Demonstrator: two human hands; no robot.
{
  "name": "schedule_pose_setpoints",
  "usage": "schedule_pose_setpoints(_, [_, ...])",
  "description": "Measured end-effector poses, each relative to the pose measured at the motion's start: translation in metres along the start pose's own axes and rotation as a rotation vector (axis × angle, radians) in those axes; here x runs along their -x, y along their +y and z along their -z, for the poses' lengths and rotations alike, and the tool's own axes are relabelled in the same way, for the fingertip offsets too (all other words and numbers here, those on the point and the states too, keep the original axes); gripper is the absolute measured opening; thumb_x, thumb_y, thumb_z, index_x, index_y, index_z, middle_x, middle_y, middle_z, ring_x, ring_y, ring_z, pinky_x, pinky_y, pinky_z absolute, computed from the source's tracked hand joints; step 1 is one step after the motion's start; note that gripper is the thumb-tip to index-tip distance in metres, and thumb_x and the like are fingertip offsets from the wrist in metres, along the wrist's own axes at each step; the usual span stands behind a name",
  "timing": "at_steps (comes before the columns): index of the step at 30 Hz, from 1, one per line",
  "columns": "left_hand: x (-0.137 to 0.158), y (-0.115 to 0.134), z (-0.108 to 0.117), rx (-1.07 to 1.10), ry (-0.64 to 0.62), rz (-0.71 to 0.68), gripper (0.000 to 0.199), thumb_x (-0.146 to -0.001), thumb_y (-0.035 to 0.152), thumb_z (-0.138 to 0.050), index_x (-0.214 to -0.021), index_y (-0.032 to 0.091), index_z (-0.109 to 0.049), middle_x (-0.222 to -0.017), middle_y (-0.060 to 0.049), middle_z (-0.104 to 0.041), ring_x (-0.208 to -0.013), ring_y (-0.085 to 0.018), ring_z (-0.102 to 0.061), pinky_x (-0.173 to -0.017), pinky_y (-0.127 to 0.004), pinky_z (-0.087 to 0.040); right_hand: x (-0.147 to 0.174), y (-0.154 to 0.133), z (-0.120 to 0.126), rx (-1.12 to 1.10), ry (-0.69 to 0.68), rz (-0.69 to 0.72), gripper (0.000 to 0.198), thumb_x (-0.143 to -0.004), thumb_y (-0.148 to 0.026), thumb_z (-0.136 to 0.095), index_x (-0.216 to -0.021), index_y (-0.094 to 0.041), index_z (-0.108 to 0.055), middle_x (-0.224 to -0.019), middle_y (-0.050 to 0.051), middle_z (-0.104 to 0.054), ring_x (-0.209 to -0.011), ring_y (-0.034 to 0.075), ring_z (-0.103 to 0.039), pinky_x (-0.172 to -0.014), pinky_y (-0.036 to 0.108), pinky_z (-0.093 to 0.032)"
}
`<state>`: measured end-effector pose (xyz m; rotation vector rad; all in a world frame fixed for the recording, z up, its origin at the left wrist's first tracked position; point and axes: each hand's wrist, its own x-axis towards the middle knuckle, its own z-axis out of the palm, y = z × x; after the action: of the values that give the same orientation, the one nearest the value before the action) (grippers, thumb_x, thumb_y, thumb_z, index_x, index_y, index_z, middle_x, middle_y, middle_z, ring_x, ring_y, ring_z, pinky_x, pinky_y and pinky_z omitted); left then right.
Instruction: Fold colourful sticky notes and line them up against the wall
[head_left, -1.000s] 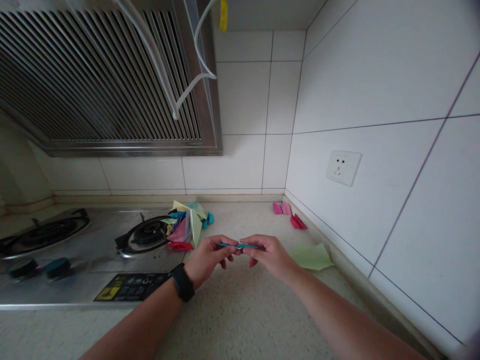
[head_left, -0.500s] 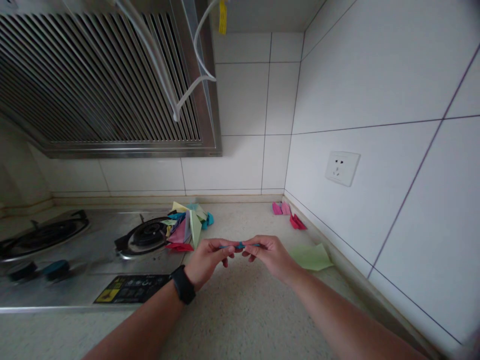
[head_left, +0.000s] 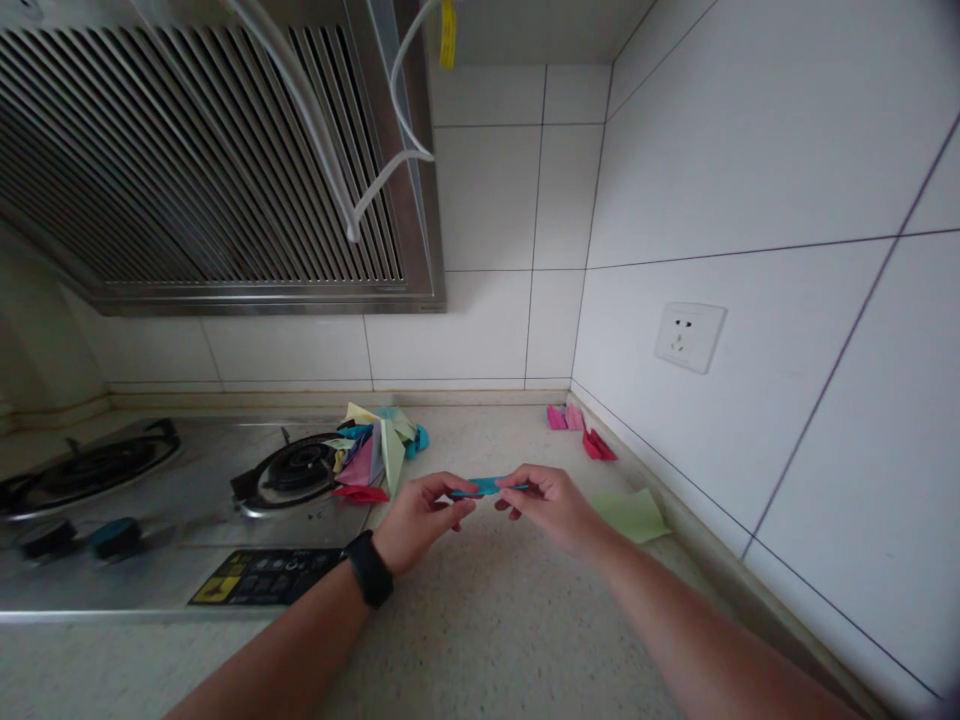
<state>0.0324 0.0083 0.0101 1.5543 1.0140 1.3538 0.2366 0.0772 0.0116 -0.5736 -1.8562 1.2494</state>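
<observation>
Between my two hands, above the countertop, is a narrow strip of folded blue paper [head_left: 486, 486]. My left hand [head_left: 429, 508] pinches its left end between thumb and fingers. The right end is gripped the same way by my right hand [head_left: 541, 500]. Only the middle of the folded paper shows plainly; fingers cover its ends. A light green paper sheet [head_left: 634, 515] lies on the counter just beyond my right wrist. Left of my left hand is a heap of folded coloured papers [head_left: 371, 450], partly over the stove's edge.
Pink folded papers [head_left: 564, 416] and a red folded paper [head_left: 598, 445] rest by the right wall. A gas stove [head_left: 187, 560] with two burners occupies the left. Overhead hangs a range hood [head_left: 225, 200] with a white cable [head_left: 397, 110]. A wall socket [head_left: 690, 338] is at right.
My hands have drawn slightly apart, the right one shifting a little to the right. More of the folded blue paper now shows between the fingers.
</observation>
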Motion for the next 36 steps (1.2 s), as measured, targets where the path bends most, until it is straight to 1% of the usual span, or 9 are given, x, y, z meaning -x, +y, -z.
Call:
schedule_pose_setpoints(3, [-0.002, -0.002, 0.003, -0.020, -0.002, 0.006, 0.031, -0.077, 0.037, -0.070, -0.096, 0.013, -0.066, -0.086, -0.006, -0.062, -0.068, -0.012, -0.053, -0.055, -0.023, -0.049, 0.000, 0.003, 0.004, 0.007, -0.008, -0.026, 0.026, -0.077, -0.037, -0.068, -0.092, -0.015, -0.066, -0.082, 0.006, -0.069, -0.075, 0.017, -0.068, -0.061, 0.027, -0.053])
schedule_pose_setpoints(7, [-0.003, -0.005, 0.005, 0.047, -0.021, 0.018, 0.036, -0.080, 0.040, -0.066, -0.104, 0.014, -0.061, -0.080, -0.003, -0.057, -0.070, -0.013, -0.053, -0.050, -0.020, -0.046, 0.002, 0.003, 0.002, 0.027, -0.037, -0.044, 0.022, -0.078, -0.034, -0.068, -0.090, -0.016, -0.065, -0.076, 0.003, -0.066, -0.068, 0.014, -0.066, -0.060, 0.026, -0.052])
schedule_pose_setpoints(11, [-0.004, -0.010, 0.004, -0.033, -0.027, 0.073, 0.041, -0.078, 0.041, -0.067, -0.109, 0.014, -0.061, -0.069, 0.001, -0.055, -0.060, -0.012, -0.052, -0.047, -0.020, -0.043, 0.004, 0.003, -0.001, 0.089, -0.087, -0.072, 0.019, -0.079, -0.031, -0.066, -0.091, -0.017, -0.065, -0.069, 0.000, -0.063, -0.060, 0.012, -0.061, -0.056, 0.023, -0.048])
schedule_pose_setpoints(13, [-0.004, -0.011, 0.005, -0.118, -0.033, 0.102, 0.038, -0.079, 0.040, -0.066, -0.105, 0.013, -0.063, -0.068, 0.000, -0.057, -0.057, -0.011, -0.051, -0.046, -0.020, -0.040, 0.004, 0.003, -0.002, 0.141, -0.114, -0.031, 0.018, -0.080, -0.031, -0.064, -0.092, -0.018, -0.067, -0.071, 0.001, -0.064, -0.062, 0.011, -0.059, -0.055, 0.022, -0.046])
schedule_pose_setpoints(15, [-0.004, -0.010, 0.005, -0.196, -0.042, 0.108, 0.032, -0.080, 0.039, -0.064, -0.100, 0.013, -0.065, -0.069, -0.001, -0.060, -0.058, -0.010, -0.051, -0.048, -0.019, -0.037, 0.004, 0.001, -0.002, 0.207, -0.118, 0.067, 0.016, -0.081, -0.030, -0.063, -0.092, -0.019, -0.069, -0.082, 0.004, -0.065, -0.069, 0.012, -0.059, -0.060, 0.023, -0.046])
schedule_pose_setpoints(17, [-0.003, -0.006, 0.005, -0.270, -0.042, 0.079, 0.027, -0.082, 0.037, -0.063, -0.097, 0.014, -0.066, -0.070, -0.002, -0.061, -0.060, -0.010, -0.051, -0.051, -0.019, -0.037, 0.004, -0.003, -0.002, 0.275, -0.103, 0.140, 0.017, -0.082, -0.027, -0.062, -0.095, -0.020, -0.069, -0.088, 0.004, -0.065, -0.074, 0.012, -0.057, -0.064, 0.023, -0.046])
schedule_pose_setpoints(21, [0.000, 0.002, 0.003, -0.440, -0.010, -0.021, 0.021, -0.083, 0.033, -0.061, -0.095, 0.017, -0.067, -0.077, -0.003, -0.065, -0.066, -0.012, -0.054, -0.058, -0.022, -0.039, 0.004, -0.010, -0.003, 0.339, -0.056, 0.115, 0.025, -0.081, -0.025, -0.062, -0.106, -0.021, -0.064, -0.085, 0.002, -0.064, -0.070, 0.012, -0.055, -0.063, 0.023, -0.045])
schedule_pose_setpoints(26, [0.001, 0.004, -0.002, -0.527, 0.007, -0.061, 0.017, -0.082, 0.029, -0.059, -0.094, 0.018, -0.066, -0.081, -0.003, -0.067, -0.069, -0.014, -0.057, -0.058, -0.022, -0.040, 0.006, -0.015, -0.004, 0.438, -0.046, 0.180, 0.014, -0.081, -0.018, -0.059, -0.094, -0.019, -0.064, -0.083, 0.002, -0.062, -0.071, 0.013, -0.055, -0.066, 0.024, -0.045])
schedule_pose_setpoints(36, [0.004, 0.010, -0.003, -0.652, -0.023, -0.174, 0.013, -0.080, 0.029, -0.063, -0.085, 0.020, -0.071, -0.079, -0.004, -0.065, -0.069, -0.015, -0.056, -0.060, -0.023, -0.044, 0.008, -0.024, -0.006, 0.614, -0.095, 0.326, 0.009, -0.077, -0.011, -0.062, -0.081, -0.019, -0.061, -0.077, 0.002, -0.057, -0.079, 0.015, -0.053, -0.072, 0.027, -0.041])
